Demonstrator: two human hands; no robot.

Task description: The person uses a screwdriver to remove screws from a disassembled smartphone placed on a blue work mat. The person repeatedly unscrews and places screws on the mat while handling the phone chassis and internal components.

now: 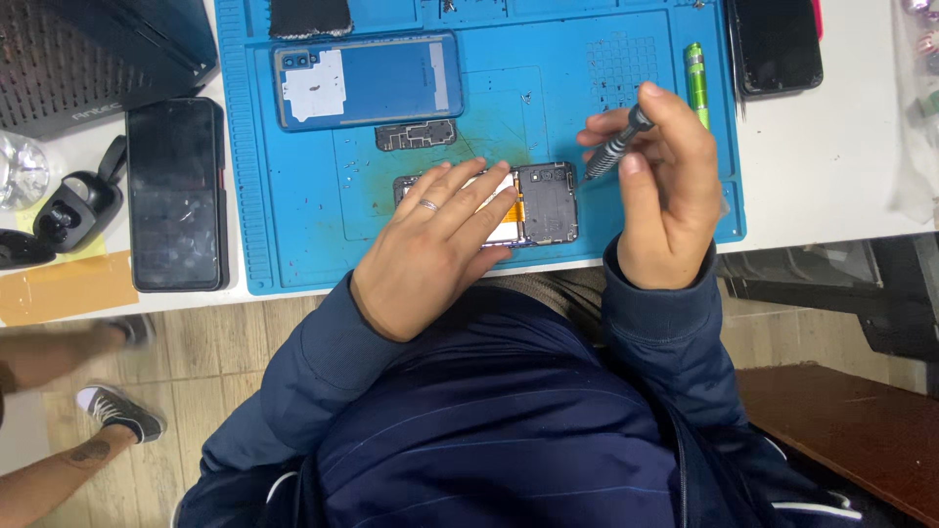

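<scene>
Left hand (430, 249) flat on opened phone (509, 203), palm down, fingers spread across its left and middle part, pinning it; ring on one finger. Not clenched, nothing gripped. Right hand (665, 191) pinching a dark screwdriver (616, 145) between thumb and fingers, tip angled down-left, ending just beside the phone's upper right corner. Contact with phone not clear enough to call.

Opened phone lying back-up near front edge of blue work mat (293, 196), insides exposed: dark board section on right, orange strip and white area in the middle partly hidden under the left hand.

Also on the mat: blue back cover (391, 80) with white patch, well above the phone; small dark frame piece (416, 135) just below that cover, between cover and phone. Green pen-shaped tool (695, 78) at right edge of mat, near right hand, apart from it. Brownish stain on mat left of the phone.

Off the mat on white table (831, 147): black phone (176, 194) screen-up to the left, another black phone (778, 44) at upper right, dark earbud case (78, 205) open at far left.

Bottom left: another person's legs and a dark sneaker (122, 411) on wood floor, well apart from the work.
</scene>
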